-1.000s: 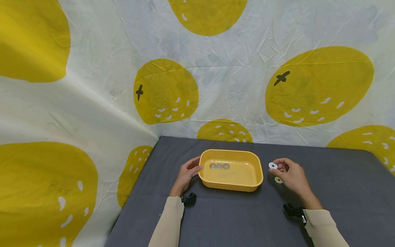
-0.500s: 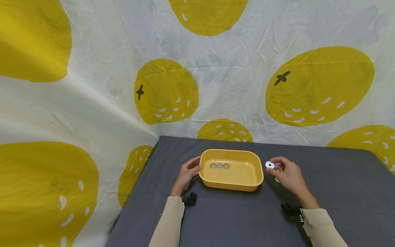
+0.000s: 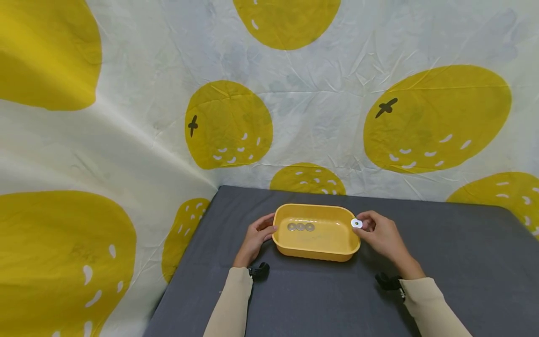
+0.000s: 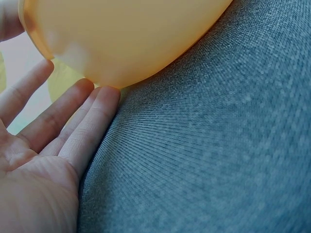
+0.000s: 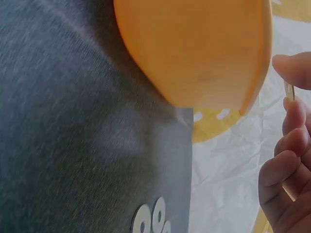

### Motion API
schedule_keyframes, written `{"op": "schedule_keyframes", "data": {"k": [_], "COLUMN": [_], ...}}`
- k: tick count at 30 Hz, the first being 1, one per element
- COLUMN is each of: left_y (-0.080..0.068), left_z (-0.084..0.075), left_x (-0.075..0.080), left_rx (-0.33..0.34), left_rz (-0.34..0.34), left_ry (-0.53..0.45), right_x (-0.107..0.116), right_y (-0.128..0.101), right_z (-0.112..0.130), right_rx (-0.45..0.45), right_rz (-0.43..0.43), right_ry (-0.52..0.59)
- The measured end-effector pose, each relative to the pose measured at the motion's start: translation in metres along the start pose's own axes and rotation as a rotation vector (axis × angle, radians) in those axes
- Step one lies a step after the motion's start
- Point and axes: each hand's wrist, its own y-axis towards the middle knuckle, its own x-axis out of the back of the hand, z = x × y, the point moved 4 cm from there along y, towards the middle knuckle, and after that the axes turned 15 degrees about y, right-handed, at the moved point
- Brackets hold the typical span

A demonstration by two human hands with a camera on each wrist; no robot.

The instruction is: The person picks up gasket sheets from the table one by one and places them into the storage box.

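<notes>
Your right hand (image 3: 382,235) pinches a washer (image 3: 356,223) by the three-o'clock rim of the yellow tray (image 3: 313,255); your left hand (image 3: 255,236), fingers straight, touches its nine-o'clock end. Likely carrying; next calls for lowering it beside the three laid washers (image 3: 301,227).

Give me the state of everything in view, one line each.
Tray: upright on the cloth.
Tray washers: three, lying in a row inside.
Held washer: pinched, raised at the tray's right rim.
Cloth washers: at least three, lying down, partly cut off by the frame.
Left grip: holding the tray's left end.
Right grip: pinching the held washer.
</notes>
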Motion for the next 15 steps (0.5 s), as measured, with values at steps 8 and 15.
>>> {"op": "schedule_keyframes", "data": {"k": [8, 15], "left_y": [0.0, 0.001], "left_z": [-0.001, -0.002], "left_x": [0.0, 0.0], "left_rx": [0.007, 0.0], "left_rz": [0.001, 0.009], "left_ry": [0.005, 0.003], "right_x": [-0.011, -0.022], "right_y": [0.007, 0.015], "right_z": [0.011, 0.016], "right_rx": [-0.002, 0.033], "right_rz": [0.061, 0.085], "right_ry": [0.009, -0.002]}}
